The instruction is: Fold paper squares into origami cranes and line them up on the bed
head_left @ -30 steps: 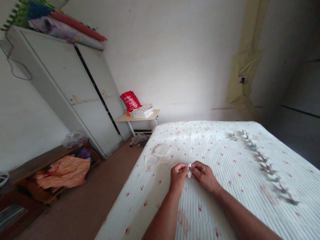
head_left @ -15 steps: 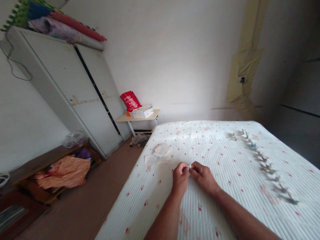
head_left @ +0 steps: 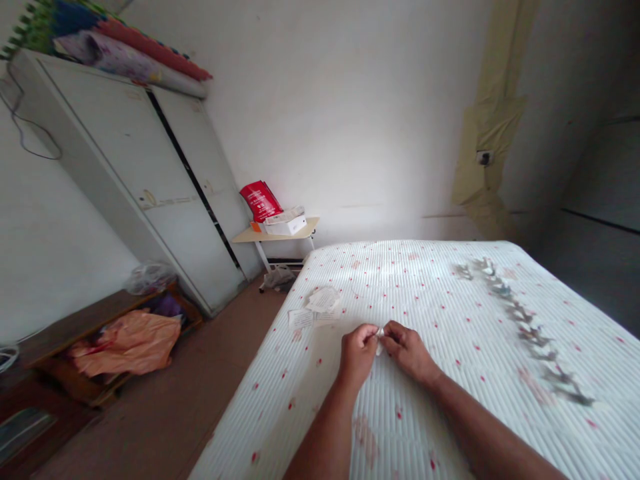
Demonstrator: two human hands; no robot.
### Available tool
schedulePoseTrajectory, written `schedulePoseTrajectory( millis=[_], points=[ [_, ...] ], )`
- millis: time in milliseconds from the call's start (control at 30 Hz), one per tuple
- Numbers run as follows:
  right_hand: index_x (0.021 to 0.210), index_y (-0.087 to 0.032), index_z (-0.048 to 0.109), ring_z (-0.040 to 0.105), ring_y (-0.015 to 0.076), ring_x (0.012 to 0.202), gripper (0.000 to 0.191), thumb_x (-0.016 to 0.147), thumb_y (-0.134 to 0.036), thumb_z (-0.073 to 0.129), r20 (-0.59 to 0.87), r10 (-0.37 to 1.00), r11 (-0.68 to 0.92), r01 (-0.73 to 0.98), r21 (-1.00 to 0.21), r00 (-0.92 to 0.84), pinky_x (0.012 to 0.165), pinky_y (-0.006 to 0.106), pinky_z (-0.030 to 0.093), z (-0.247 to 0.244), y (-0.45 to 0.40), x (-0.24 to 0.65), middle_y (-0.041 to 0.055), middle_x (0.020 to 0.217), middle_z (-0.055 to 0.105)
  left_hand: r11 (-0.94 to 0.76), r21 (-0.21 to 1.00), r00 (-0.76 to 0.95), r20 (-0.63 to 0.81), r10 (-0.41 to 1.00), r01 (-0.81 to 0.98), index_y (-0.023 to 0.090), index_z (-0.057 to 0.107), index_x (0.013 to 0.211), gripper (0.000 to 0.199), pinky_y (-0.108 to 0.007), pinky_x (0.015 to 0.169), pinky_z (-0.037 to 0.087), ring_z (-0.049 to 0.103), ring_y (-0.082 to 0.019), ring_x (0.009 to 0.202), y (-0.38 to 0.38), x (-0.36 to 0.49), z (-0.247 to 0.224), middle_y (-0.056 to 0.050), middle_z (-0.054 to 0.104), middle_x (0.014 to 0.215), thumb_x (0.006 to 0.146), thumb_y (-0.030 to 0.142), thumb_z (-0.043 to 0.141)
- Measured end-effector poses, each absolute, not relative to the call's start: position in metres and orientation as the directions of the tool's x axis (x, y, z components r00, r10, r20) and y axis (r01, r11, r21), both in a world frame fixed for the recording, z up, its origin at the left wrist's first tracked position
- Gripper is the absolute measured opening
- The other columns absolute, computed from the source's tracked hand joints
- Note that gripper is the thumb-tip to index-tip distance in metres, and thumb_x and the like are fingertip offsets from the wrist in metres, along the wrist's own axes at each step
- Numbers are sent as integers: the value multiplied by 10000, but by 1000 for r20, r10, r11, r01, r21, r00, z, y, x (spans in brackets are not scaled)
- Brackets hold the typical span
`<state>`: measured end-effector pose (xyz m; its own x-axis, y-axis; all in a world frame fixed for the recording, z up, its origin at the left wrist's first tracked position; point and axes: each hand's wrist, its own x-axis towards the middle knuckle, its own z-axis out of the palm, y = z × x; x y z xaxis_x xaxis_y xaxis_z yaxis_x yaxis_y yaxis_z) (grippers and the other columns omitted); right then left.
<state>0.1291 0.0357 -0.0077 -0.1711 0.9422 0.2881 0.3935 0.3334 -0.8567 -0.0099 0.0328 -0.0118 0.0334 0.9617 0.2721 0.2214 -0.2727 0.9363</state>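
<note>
Above the middle of a white bed cover (head_left: pixel 350 413) with red dots, my left hand (head_left: pixel 359 348) and my right hand (head_left: pixel 407 350) meet at the fingertips. Both pinch one small white piece of paper (head_left: pixel 379 343), whose folded shape is too small to make out. Several printed paper pieces (head_left: pixel 324 301) lie to the left, beyond my left hand. On the right, a long row of small folded paper figures (head_left: pixel 531 327) runs across the cover, with one figure (head_left: pixel 465 271) a little apart at its far end.
A small table (head_left: pixel 243 235) with a white box (head_left: pixel 286 225) and a red bag (head_left: pixel 260 200) stands beyond the bed's far left corner. A grey cabinet (head_left: pixel 115 153) and a low wooden bench (head_left: pixel 75 330) with an orange bag (head_left: pixel 130 343) are at left.
My left hand has shifted slightly left, and a bit more of the white paper shows between my fingertips. Both hands still pinch it.
</note>
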Motion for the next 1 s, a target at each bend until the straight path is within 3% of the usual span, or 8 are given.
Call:
schedulePoseTrajectory(
  millis=[300,600,867,1000],
  points=[
    [684,-190,532,448,102,540,102,744,-272,521,235,961,264,234,-936,-145,529,216,361,-11,38,125,-44,582,507,-323,891,8,338,941,320,206,681,844,205,-218,667,415,578,-140,685,29,-9,-7,-17,674,753,756,193,496],
    [692,-190,537,442,98,526,102,736,-281,532,226,966,248,196,-949,-127,502,210,352,-13,39,125,-46,578,504,-292,932,-17,302,953,216,197,679,911,301,-225,723,430,574,-145,736,31,-6,-15,-18,662,787,661,113,534],
    [832,-211,540,423,83,503,146,711,-284,578,299,951,310,295,-904,-82,472,210,359,-7,34,125,-15,745,557,-270,951,-148,292,945,152,197,633,1022,381,-211,674,423,552,-129,681,32,-9,-12,5,624,725,657,118,559],
    [862,-214,547,475,107,565,154,735,-291,584,432,897,440,302,-846,-98,526,238,426,-10,35,126,31,842,551,-288,934,-142,321,936,210,219,611,1078,445,-211,674,421,543,-121,655,30,-10,-7,24,616,689,653,100,555]
  ],
)
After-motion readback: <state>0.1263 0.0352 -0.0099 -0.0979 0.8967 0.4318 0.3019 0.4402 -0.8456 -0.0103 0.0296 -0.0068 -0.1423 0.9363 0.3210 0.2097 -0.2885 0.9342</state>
